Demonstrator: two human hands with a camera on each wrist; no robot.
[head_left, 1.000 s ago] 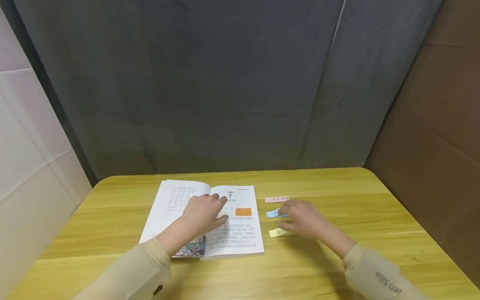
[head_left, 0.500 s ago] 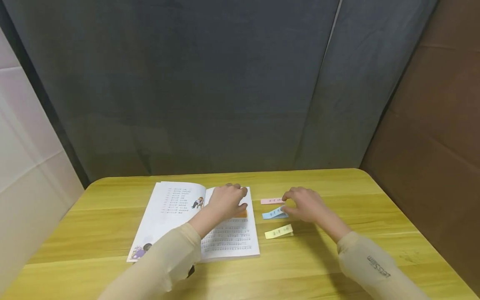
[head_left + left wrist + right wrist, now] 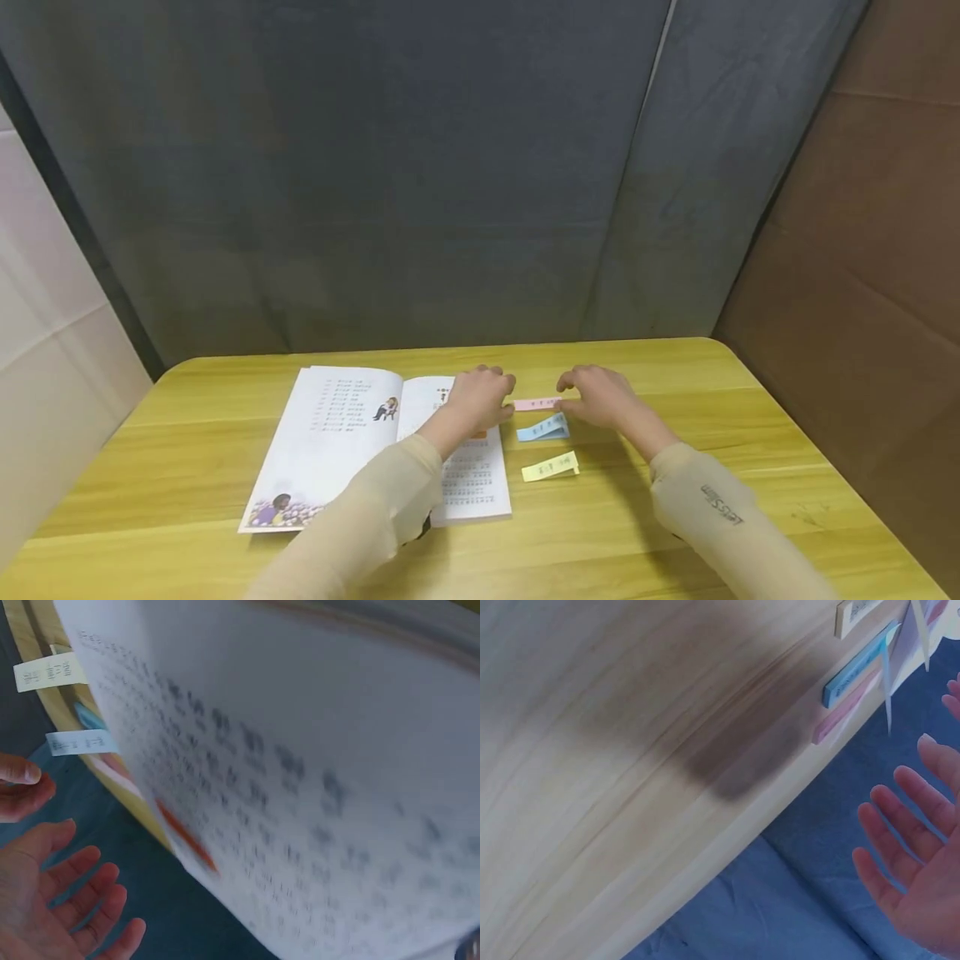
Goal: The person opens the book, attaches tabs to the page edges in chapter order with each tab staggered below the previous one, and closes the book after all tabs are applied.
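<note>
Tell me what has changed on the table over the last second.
Both hands moved away from the person to the pink strip: the left hand slid off the open book toward its right edge, and the right hand left the blue strip and yellow strip for the pink strip's right end. Whether either grips it cannot be told. The book and all three strips lie where they were.

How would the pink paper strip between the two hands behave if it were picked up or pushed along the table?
The narrow pink paper strip lies flat against the yellow wooden table, so it probably gives little edge to pinch and would slide when pushed. It looks thin, likely light and floppy, drooping if held by one end. The blue paper strip beside it already curls upward, which suggests such strips bend easily.
</note>
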